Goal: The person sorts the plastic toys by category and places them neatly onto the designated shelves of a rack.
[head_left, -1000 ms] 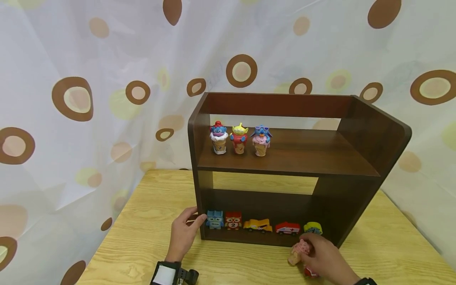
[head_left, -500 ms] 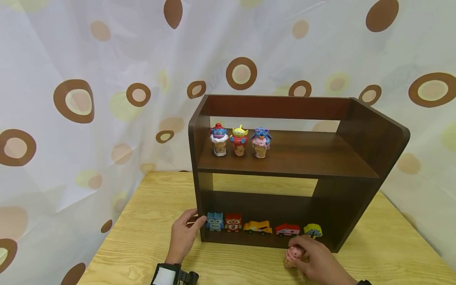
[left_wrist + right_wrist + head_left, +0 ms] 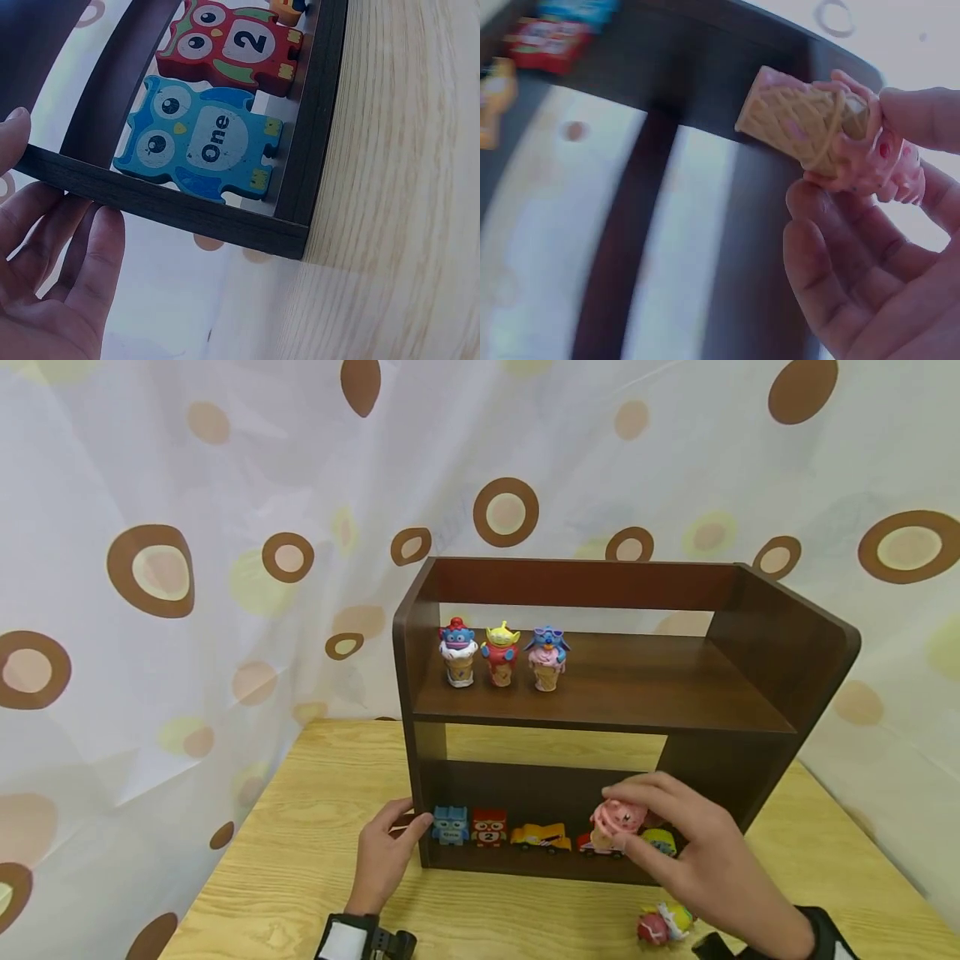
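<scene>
My right hand (image 3: 701,856) pinches a pink ice-cream-cone figurine (image 3: 621,820) between thumb and fingers, in front of the lower level of a dark brown shelf (image 3: 660,685). The right wrist view shows its waffle cone (image 3: 791,124) pointing away from the palm. My left hand (image 3: 382,856) grips the shelf's left side panel (image 3: 172,206), thumb on one face and fingers on the other. Along the upper board stand a blue-headed figurine (image 3: 458,653), a yellow-headed one (image 3: 500,656) and a blue one with sunglasses (image 3: 547,660), all on cones.
Below stand a blue owl block (image 3: 451,827), a red owl block (image 3: 489,828), a yellow truck (image 3: 542,837), a partly covered red-and-white ambulance (image 3: 587,843) and a yellow-green piece (image 3: 660,841). Another red, white and yellow figurine (image 3: 666,924) lies on the wooden table (image 3: 510,914).
My right hand has lifted the pink figurine from the table, up toward the shelf. The figurine left lying on the table is now uncovered. My left hand keeps its place.
</scene>
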### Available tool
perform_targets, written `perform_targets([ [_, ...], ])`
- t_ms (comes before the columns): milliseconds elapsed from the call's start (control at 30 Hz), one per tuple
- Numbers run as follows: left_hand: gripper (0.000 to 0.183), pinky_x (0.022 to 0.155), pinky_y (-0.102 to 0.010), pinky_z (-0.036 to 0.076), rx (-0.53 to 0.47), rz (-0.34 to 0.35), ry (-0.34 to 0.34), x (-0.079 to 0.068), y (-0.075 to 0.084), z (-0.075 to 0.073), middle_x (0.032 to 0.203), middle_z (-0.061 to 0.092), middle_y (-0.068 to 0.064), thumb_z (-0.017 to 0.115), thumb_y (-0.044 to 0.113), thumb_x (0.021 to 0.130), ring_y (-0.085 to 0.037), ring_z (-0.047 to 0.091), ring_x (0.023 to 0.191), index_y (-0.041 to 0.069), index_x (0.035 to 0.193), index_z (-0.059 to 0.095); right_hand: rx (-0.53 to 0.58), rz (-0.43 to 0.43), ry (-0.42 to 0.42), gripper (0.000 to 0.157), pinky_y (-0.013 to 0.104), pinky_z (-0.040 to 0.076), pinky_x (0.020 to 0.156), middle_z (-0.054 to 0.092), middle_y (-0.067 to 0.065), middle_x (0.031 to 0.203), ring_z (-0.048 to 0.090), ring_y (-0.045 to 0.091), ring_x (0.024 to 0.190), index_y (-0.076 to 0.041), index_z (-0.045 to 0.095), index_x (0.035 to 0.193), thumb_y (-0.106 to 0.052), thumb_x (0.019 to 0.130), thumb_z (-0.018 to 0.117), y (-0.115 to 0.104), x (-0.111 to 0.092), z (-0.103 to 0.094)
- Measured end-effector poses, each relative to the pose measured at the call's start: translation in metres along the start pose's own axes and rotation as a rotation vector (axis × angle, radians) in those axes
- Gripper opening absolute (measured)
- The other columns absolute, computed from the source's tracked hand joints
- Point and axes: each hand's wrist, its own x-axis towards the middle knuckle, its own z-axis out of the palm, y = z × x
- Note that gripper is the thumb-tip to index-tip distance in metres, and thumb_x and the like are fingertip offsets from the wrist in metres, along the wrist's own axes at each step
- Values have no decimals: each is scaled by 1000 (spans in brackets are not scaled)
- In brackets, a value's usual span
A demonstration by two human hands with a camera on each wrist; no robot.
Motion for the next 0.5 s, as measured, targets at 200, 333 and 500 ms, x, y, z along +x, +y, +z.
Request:
perform_targets([
  [200,35,79,-25,59,5,10,5,1,0,-1,118,71,-7,73,31,90,-24,68,103,13,119,71,-82,16,86,63,4,47,73,69,3,109,55,-5,84,-11,65,127,6,70,84,-12,39,-25],
  [333,36,80,-24,59,4,-25,0,2,0,-1,118,71,-4,74,33,89,-22,68,103,14,120,71,-109,80,101,64,0,46,75,70,10,106,56,-7,84,-6,57,131,1,73,84,-12,60,-33],
  [500,37,81,-27,60,0,-29,-2,2,0,0,119,71,-5,74,32,89,-22,67,103,14,121,71,-89,100,98,48,-1,46,73,69,11,101,55,-11,80,-4,60,124,-1,80,80,0,83,-40],
])
